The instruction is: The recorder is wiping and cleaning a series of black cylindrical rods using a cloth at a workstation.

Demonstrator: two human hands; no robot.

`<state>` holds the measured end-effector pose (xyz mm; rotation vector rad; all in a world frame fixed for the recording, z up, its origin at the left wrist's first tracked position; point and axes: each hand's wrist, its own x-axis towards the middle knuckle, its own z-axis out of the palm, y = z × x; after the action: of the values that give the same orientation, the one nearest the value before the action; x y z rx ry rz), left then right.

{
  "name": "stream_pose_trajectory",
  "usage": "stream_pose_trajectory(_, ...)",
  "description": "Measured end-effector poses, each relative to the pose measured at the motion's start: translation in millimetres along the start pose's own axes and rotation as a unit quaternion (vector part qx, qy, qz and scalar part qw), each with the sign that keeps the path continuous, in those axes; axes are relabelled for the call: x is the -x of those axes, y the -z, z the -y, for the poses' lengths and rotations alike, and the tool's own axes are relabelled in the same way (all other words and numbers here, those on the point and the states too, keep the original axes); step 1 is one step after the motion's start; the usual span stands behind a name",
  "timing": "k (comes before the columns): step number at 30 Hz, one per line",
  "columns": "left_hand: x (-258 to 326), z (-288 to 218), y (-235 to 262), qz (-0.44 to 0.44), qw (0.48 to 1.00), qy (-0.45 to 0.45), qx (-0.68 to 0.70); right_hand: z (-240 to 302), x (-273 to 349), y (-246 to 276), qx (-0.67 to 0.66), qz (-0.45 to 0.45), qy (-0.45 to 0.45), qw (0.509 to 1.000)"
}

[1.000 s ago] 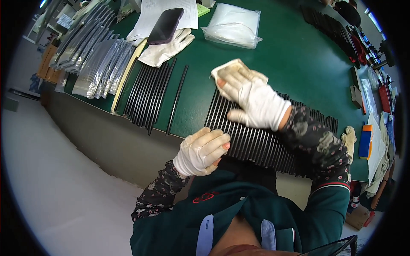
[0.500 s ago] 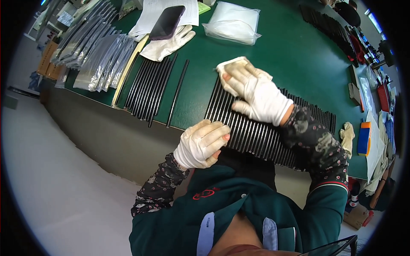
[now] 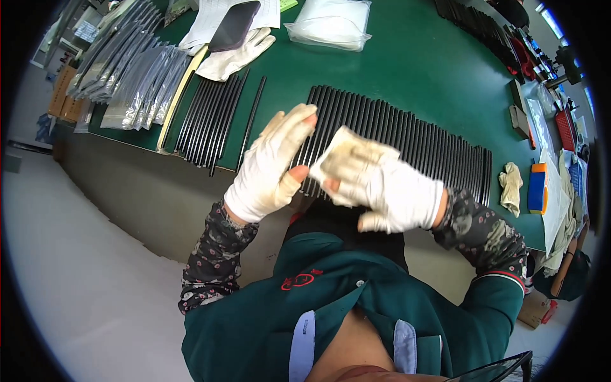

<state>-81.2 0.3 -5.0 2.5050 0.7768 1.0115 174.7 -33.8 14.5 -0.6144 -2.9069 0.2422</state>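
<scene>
Side by side in a wide row, many thin black rods (image 3: 414,140) lie along the table's near edge. My right hand (image 3: 394,184), in a white fingertip-cut glove, is over the near ends of the rods at the row's left part. Under its fingers it holds a whitish cloth (image 3: 335,148). My left hand (image 3: 270,162), gloved the same way, is at the row's left end, fingers stretched out and thumb apart, with nothing held. A single black rod (image 3: 256,111) lies left of it, beside a smaller group of rods (image 3: 213,114).
Stacked clear bags (image 3: 143,86) fill the table's far left. A phone (image 3: 235,27) rests by a spare white glove (image 3: 238,57) and papers. Beyond the rods is a white plastic-wrapped package (image 3: 330,25). At right lie a crumpled glove (image 3: 510,189) and a blue-orange block (image 3: 538,189).
My right hand has come back toward me with the cloth, from the rods' far ends to their near ends. My left hand has lifted off the near ends and its fingers have straightened.
</scene>
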Motion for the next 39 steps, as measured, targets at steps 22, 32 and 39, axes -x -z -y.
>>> stream_pose_trajectory(22, -14, 11, -18, -0.024, 0.843, 0.204, 0.498, 16, -42, -20, -0.099, -0.006, 0.057, 0.993)
stream_pose_trajectory(32, -14, 11, -17, -0.050, 0.821, 0.212, 0.528, -15, -53, -18, 0.020, -0.061, 0.049, 0.997)
stream_pose_trajectory(39, -13, 10, -18, -0.042, 0.843, 0.199, 0.498, -14, -37, -7, -0.065, -0.039, -0.001, 0.997)
